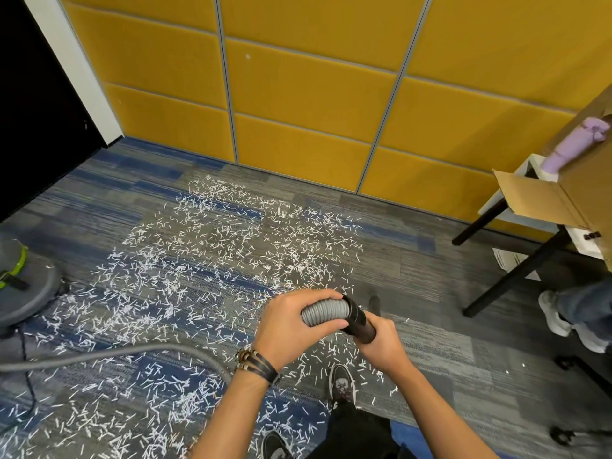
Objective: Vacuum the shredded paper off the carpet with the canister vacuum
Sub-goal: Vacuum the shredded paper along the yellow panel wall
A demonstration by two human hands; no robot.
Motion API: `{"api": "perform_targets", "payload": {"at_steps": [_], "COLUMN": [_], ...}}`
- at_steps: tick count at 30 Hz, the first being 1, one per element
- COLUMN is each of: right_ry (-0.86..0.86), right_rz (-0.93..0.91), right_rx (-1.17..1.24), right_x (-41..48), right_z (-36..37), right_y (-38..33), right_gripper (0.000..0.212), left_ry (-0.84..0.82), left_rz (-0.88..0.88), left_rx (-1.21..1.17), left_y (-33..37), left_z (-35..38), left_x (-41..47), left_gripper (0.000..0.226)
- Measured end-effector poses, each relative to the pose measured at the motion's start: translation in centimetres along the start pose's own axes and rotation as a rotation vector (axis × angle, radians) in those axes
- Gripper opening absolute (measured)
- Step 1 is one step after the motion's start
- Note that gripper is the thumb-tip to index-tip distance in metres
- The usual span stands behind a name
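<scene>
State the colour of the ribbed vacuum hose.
Grey: the ribbed plastic hose shows best in the head view.

Shredded paper (212, 260): short white strips, scattered thick over ctr & lower left of blue-grey carpet (430, 359). Canister vacuum (23, 286): grey w/ green trim, at left edge. Grey ribbed hose (323, 313) runs left to ctr, ends in black cuff (359, 321).

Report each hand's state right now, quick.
Left hand: closed, holding the grey ribbed vacuum hose.
Right hand: closed, holding the black hose cuff.
</scene>
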State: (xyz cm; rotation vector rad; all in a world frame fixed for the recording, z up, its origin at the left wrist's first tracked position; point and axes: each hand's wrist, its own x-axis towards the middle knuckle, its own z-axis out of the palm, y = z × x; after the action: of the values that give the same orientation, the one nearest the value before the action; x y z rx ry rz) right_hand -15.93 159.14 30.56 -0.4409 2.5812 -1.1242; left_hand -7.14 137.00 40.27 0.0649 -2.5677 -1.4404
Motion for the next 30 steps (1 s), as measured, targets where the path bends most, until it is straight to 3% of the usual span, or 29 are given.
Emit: {"api": "perform_targets", "payload": {"at_steps": [12, 18, 22, 30], "right_ry": [0.059, 0.002, 0.004, 0.03], "right_rz": [0.117, 0.025, -0.039, -0.06], "right_rx": [-0.053, -0.005, 0.049, 0.11], "right_x": [-3.3, -1.6, -1.3, -2.7], "right_z": [-0.1, 0.5, 1.4, 1.4], "right_y": [1.7, -1.5, -3.8, -6.1], "right_gripper": [0.026, 0.026, 0.035, 0.03], "left_ry": [-0.051, 0.073, 0.098, 0.154], "left_rz": [-0.018, -0.016, 0.001, 0.072], "left_rx": [-0.036, 0.029, -0.022, -0.088], "left_y": [0.1, 0.5, 1.2, 3.0], "left_z": [1.2, -1.5, -3.2, -5.6], "left_x": [-0.8, -0.8, -1.6, -1.9], "left_gripper": [0.052, 0.049, 0.052, 0.045]}}
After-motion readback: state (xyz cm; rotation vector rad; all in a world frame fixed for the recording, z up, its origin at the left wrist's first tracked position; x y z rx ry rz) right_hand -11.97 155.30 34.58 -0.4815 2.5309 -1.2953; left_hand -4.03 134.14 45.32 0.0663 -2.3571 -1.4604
